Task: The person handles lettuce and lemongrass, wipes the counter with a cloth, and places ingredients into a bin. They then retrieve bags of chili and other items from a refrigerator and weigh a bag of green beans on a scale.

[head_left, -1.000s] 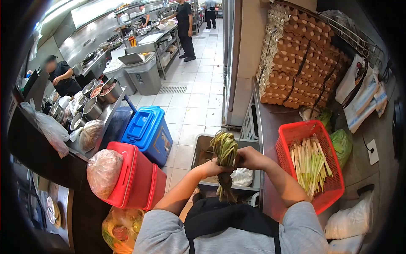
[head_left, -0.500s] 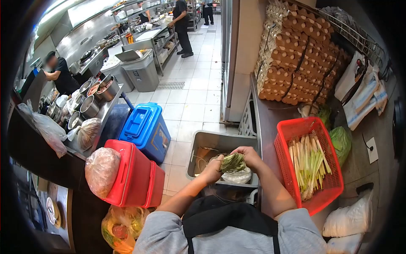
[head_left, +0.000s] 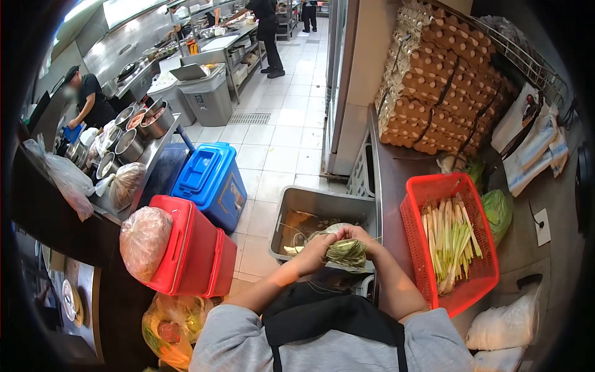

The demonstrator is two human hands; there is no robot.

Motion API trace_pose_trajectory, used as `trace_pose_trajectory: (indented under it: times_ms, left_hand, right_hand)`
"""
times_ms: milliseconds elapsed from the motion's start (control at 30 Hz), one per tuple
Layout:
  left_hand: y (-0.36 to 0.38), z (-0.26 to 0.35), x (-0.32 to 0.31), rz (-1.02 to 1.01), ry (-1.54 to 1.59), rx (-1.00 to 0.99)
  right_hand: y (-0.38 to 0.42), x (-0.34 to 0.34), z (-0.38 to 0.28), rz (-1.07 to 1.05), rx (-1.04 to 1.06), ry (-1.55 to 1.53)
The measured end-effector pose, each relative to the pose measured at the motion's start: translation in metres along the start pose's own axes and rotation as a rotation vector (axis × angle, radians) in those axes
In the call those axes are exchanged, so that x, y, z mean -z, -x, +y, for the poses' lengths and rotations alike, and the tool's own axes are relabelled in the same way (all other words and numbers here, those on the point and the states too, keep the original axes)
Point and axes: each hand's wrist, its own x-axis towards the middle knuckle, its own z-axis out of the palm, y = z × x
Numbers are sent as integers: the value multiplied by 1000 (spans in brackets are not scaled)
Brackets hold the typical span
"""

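1 red rectangular plastic basket (head_left: 476, 291) sits right of 1 grey rectangular plastic tub (head_left: 325, 199); left of it, 1 blue boxy plastic bin (head_left: 218, 189) stands beyond 1 red boxy plastic cooler (head_left: 193, 255).

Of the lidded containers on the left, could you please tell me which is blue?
The one standing on the floor tiles; the lidded one nearer you is red.

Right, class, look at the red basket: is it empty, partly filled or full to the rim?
Partly filled. Pale green stalks lie inside the red basket, with its bare mesh showing beside them.
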Motion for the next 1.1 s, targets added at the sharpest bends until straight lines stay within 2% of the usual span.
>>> trace_pose_trajectory:
  times_ms: [200,300,333,367,500,533,600,633,733,867,933,967,1000,1067,1100]
  left_hand:
    - [13,-25,-9,1,-149,35]
    - [10,-30,-8,-86,23,-7]
    - [17,-26,-7,-36,-150,-36]
    - [19,-28,-7,-10,-174,-36]
    - [19,-44,-7,-21,-125,-2]
    - [19,-38,-1,-25,-143,31]
    - [17,-38,11,14,-139,-27]
    - [14,-27,22,14,-178,-56]
    - [23,-28,39,1,-157,27]
    - [33,-56,50,100,82,139]
    - [39,-84,49,190,221,278]
    - [34,-86,57,133,22,187]
    - [31,-108,64,110,-435,-91]
    - [20,-115,83,196,129,449]
    - [3,-112,96,349,603,759]
  right_hand:
    - [-21,5,21,-9,26,122]
    - [-38,1,23,-14,96,303]
    - [-37,0,18,-11,97,403]
    - [-37,-4,10,-8,95,501]
    - [-47,-7,11,-31,12,332]
    - [-54,-4,18,-61,55,244]
    - [-48,-14,-1,-44,153,324]
    - [-47,-17,-6,-62,102,241]
    - [-48,-30,-13,-114,16,35]
    - [-68,-31,0,-227,-36,-235]
    - [-84,-35,12,-102,-30,-263]
    - [-83,-39,-3,-96,-108,-309]
    - [-92,-39,1,-25,-74,-271]
    - [-116,-42,14,97,-26,-181]
    - [-128,-45,9,159,84,224]
